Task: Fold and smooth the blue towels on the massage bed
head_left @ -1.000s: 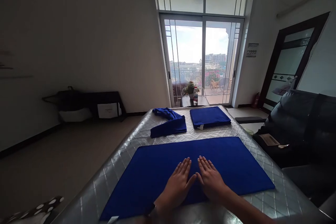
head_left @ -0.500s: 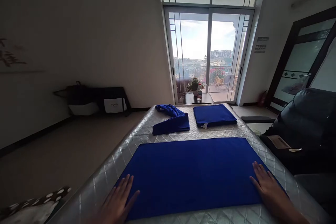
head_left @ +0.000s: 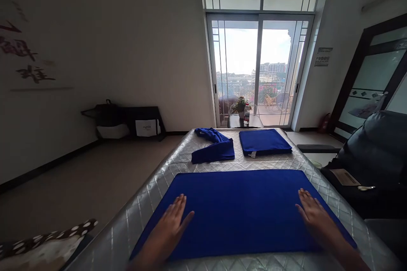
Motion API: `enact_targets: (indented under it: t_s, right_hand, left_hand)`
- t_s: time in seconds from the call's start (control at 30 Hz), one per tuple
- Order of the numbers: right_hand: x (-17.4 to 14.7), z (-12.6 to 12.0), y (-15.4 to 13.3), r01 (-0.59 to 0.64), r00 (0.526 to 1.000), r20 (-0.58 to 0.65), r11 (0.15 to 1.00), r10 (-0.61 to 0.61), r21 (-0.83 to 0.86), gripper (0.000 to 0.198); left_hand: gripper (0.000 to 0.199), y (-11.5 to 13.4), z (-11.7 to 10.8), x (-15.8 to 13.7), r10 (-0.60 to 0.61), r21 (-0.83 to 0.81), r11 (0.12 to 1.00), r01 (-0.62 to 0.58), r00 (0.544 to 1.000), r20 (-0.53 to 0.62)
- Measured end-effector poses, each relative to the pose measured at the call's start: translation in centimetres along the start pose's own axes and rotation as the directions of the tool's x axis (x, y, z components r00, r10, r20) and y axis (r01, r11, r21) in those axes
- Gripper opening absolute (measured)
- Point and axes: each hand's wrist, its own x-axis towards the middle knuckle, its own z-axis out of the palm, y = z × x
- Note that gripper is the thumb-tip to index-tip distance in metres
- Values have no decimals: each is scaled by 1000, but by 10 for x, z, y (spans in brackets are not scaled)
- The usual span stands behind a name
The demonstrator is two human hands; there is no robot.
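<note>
A flat blue cloth [head_left: 238, 211] lies spread across the near part of a silver quilted table [head_left: 146, 203]. Over its left side is my left hand [head_left: 167, 226], fingers stretched out and thumb apart. My right hand [head_left: 314, 216] is at the cloth's right side, also with straight fingers and nothing in it. Beyond the cloth, a folded blue cloth [head_left: 263, 142] with a small white tag sits at the far right. To its left lies a crumpled blue cloth [head_left: 214, 148].
A small table [head_left: 233, 123] with a potted plant [head_left: 241, 108] and a bottle [head_left: 246, 114] stands before the sliding glass door [head_left: 259, 67]. A dark chair [head_left: 375, 152] is on the right. A polka-dotted cloth [head_left: 54, 235] is at lower left.
My left hand has moved forward and right, further over the blue cloth. My right hand has shifted slightly forward. The camera view has turned a little left.
</note>
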Motion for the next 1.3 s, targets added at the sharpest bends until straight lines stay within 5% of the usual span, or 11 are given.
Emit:
enact_targets:
  t_s: [0.17,0.23,0.33,0.5,0.6,0.7,0.83,0.93,1.1,1.2,1.3]
  right_hand:
    - [26,-23,-141,234,955,161,966,-249,107,70]
    - [31,-16,-170,254,940,199,957,-278,139,69]
    - [33,-2,-178,212,941,234,965,-245,157,69]
    - [34,7,-169,190,944,237,967,-228,172,70]
    - [36,6,-156,177,948,239,972,-210,152,71]
    - [38,9,-110,136,967,205,987,-151,82,73]
    - [37,20,-4,-21,992,120,998,29,-65,77]
    - [36,31,63,-68,996,56,994,73,-82,78]
    - [42,36,87,-101,994,37,991,105,-87,78]
    - [52,25,58,-146,987,55,984,152,-106,73]
    - [66,7,-1,-27,997,74,998,32,-59,70]
  left_hand:
    - [74,143,6,44,343,-48,939,-341,937,65]
    - [70,172,17,50,431,-46,902,-430,902,34]
    - [68,182,32,52,447,-38,894,-446,894,14]
    - [72,170,41,53,401,-32,916,-400,916,20]
    - [73,136,42,56,342,-3,940,-342,940,15]
    - [75,64,39,52,193,55,980,-192,981,-13]
    - [78,-52,28,31,-3,124,992,16,995,-101]
    - [77,-98,25,14,0,123,992,15,993,-117]
    - [80,-102,21,13,-68,103,992,75,995,-72]
    - [91,-86,6,31,-187,112,977,180,981,57]
    - [95,-41,-11,60,-184,113,978,175,979,82]
